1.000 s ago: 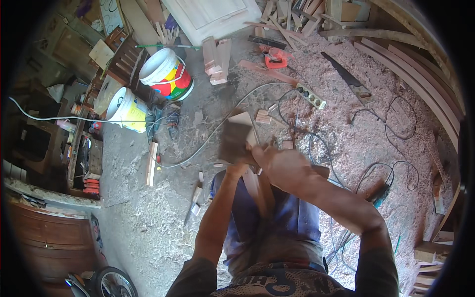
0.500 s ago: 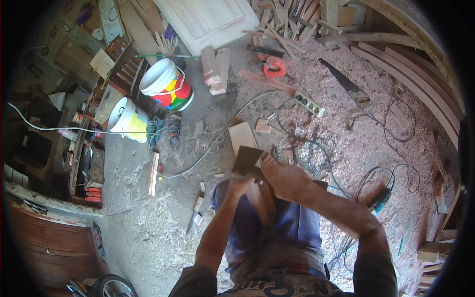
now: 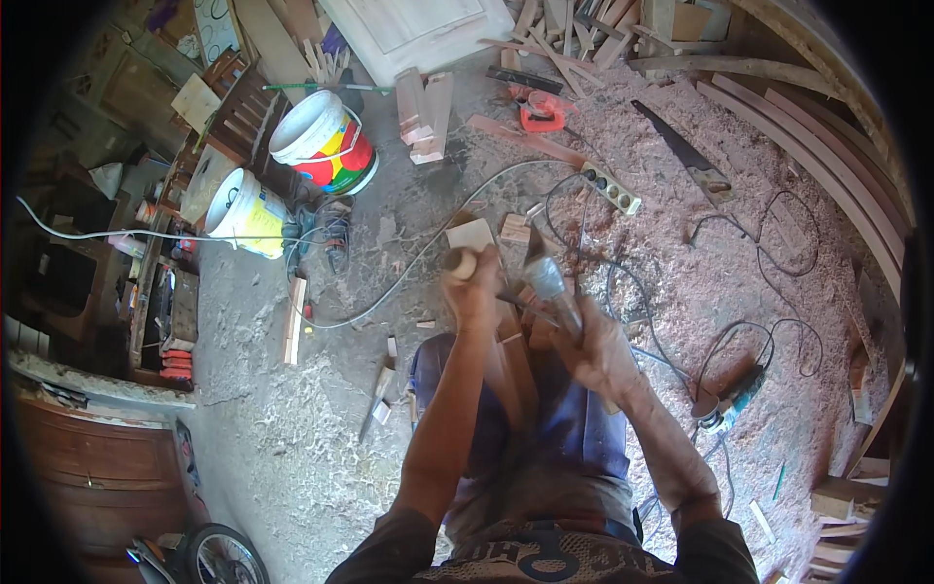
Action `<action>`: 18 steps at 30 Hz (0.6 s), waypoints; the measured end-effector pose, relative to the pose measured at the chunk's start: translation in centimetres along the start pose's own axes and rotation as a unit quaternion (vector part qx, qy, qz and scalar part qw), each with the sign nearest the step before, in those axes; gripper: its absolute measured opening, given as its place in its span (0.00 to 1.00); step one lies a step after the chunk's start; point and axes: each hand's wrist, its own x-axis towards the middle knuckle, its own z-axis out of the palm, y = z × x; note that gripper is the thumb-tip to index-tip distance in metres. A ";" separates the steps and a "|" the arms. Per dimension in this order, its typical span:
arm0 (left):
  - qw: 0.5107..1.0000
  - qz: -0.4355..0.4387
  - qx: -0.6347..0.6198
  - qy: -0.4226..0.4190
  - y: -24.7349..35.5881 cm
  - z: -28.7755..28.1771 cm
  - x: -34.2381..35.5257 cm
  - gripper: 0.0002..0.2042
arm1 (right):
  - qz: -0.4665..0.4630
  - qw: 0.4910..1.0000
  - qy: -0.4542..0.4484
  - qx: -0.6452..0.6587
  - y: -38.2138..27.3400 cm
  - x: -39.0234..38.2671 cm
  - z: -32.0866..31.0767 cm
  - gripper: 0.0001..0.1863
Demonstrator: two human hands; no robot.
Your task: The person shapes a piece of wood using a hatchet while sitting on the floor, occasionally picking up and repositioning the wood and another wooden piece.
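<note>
My left hand (image 3: 470, 297) is closed on a round wooden-handled tool (image 3: 461, 261), apparently a chisel, with a dark blade slanting rightward. My right hand (image 3: 598, 350) grips the shaft of a metal-headed tool (image 3: 547, 280) that looks like a hammer. Beneath both, a pale board (image 3: 471, 235) extends toward me along my lap, between my thighs in blue trousers (image 3: 589, 436). Small wood offcuts (image 3: 515, 228) lie on the floor just beyond it.
Two buckets (image 3: 311, 146) stand at upper left by power tools. A power strip (image 3: 611, 193), cables, a handsaw (image 3: 681, 146) and an angle grinder (image 3: 730, 404) lie among shavings at right. Stacked boards (image 3: 798, 165), a white door panel (image 3: 428, 29) and a wheel (image 3: 219, 555) edge the space.
The dark flat shape held earlier no longer shows. My left hand has risen with the wooden handle upright, and my right hand has shifted rightward, now showing a metal-headed tool.
</note>
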 end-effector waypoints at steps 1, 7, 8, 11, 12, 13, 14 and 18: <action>0.998 -0.012 -0.026 -0.053 1.0 1.6 -0.5 0.08 | -0.067 0.997 0.041 -0.029 0.5 0.6 -0.3 0.18; 0.931 -0.105 -0.233 -0.261 2.2 4.7 -3.2 0.23 | 0.053 0.996 -0.003 0.067 2.1 0.2 -2.5 0.23; 0.917 -0.125 -0.214 -0.312 1.0 3.5 -2.5 0.31 | -0.004 0.995 0.044 0.086 4.4 -0.7 -1.9 0.24; 0.944 -0.172 0.143 -0.241 -3.2 -1.8 -0.7 0.24 | 0.082 0.995 0.031 0.037 7.8 -3.8 -0.9 0.22; 0.880 -0.150 0.352 -0.282 -3.9 -2.1 -0.5 0.22 | 0.073 0.996 0.043 0.018 10.6 -5.5 -0.3 0.23; 0.788 -0.128 0.510 -0.320 -4.6 -2.3 -0.3 0.20 | 0.064 0.996 0.056 -0.002 14.2 -7.3 0.6 0.25; 0.690 -0.106 0.624 -0.350 -5.9 -3.3 -1.0 0.19 | 0.052 0.996 0.063 -0.020 16.1 -8.9 1.2 0.26; 0.541 0.007 0.757 -0.366 -14.0 -12.9 -2.8 0.12 | 0.107 0.994 -0.023 0.007 15.9 -11.9 3.4 0.28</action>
